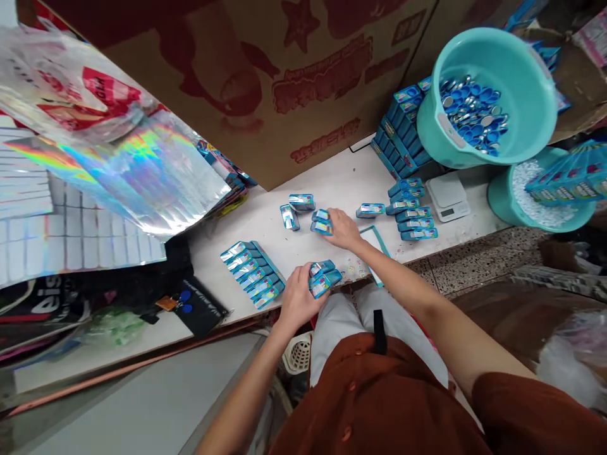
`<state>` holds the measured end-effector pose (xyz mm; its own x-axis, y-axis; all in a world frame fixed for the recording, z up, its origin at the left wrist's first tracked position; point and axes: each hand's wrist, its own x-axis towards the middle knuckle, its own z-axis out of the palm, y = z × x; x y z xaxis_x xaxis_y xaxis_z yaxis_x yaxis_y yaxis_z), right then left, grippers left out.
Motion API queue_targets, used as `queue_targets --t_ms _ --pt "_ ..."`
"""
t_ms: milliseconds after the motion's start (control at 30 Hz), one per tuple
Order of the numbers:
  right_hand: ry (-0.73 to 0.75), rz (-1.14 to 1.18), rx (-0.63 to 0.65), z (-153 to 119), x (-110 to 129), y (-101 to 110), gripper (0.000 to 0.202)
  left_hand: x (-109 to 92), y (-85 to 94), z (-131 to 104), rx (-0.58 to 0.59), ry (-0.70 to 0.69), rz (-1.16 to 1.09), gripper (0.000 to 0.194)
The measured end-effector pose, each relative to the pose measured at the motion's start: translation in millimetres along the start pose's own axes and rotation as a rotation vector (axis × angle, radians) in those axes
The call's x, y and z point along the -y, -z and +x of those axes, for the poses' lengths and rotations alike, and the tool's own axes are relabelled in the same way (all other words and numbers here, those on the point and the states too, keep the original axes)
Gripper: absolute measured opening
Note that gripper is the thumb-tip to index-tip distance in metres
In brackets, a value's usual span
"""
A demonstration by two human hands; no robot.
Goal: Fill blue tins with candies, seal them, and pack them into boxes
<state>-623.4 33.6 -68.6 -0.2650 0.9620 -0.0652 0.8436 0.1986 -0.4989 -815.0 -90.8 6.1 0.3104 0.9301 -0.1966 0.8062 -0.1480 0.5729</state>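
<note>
My left hand (300, 296) is closed round a pair of small blue boxes (325, 278) near the table's front edge. Further back, my right hand (343, 229) grips another pair of blue boxes (321, 222) from their right side; its fingertips are partly hidden. Two single boxes, one upright box (289, 217) and one behind it (302, 202), stand left of my right hand. To the left lies a neat row of blue boxes (253, 275). One more box (370, 210) sits right of my right hand, with a stacked group (411, 215) beyond it.
A large printed carton (303, 76) walls off the back. At right are a white scale (448, 196), a turquoise bucket (436, 95) of blue and silver pieces, and a lower tub (502, 199) of white pellets. Shiny holographic sheets (152, 170) and a black wallet (202, 306) lie left.
</note>
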Motion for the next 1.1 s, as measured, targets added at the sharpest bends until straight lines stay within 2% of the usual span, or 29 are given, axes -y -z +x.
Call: queue_targets --t_ms 100,200,300,400,600,833,933,1100 --pt "-0.11 0.031 -0.175 -39.3 -31.8 42.5 0.069 -25.2 -22.0 2.4 -0.056 0.043 -0.076 0.07" --pt "-0.227 0.001 -0.3 -83.8 -68.6 82.5 0.077 -51.9 -45.7 15.4 -0.115 0.08 -0.136 0.075" --pt "-0.299 -0.028 -0.352 -126.7 -99.5 111.8 0.081 -77.4 -69.4 34.3 -0.145 0.073 -0.152 0.076" --pt "-0.344 -0.025 -0.34 -163.0 -120.2 128.7 0.082 -98.8 -91.3 53.2 -0.148 0.041 -0.139 0.073" --pt "-0.452 0.033 -0.299 -213.4 -138.6 142.8 0.081 -123.7 -125.1 76.5 -0.148 0.02 -0.073 0.068" --pt "-0.423 0.038 -0.218 -245.9 -144.8 144.7 0.077 -138.5 -149.5 92.1 -0.076 -0.002 0.089 0.063" --pt "-0.398 0.025 -0.199 -251.9 -146.9 143.1 0.076 -138.3 -157.9 98.0 -0.081 -0.001 0.15 0.062" --pt "-0.379 0.01 -0.181 -253.1 -151.7 146.4 0.074 -124.1 -169.1 105.9 -0.068 0.051 0.22 0.063"
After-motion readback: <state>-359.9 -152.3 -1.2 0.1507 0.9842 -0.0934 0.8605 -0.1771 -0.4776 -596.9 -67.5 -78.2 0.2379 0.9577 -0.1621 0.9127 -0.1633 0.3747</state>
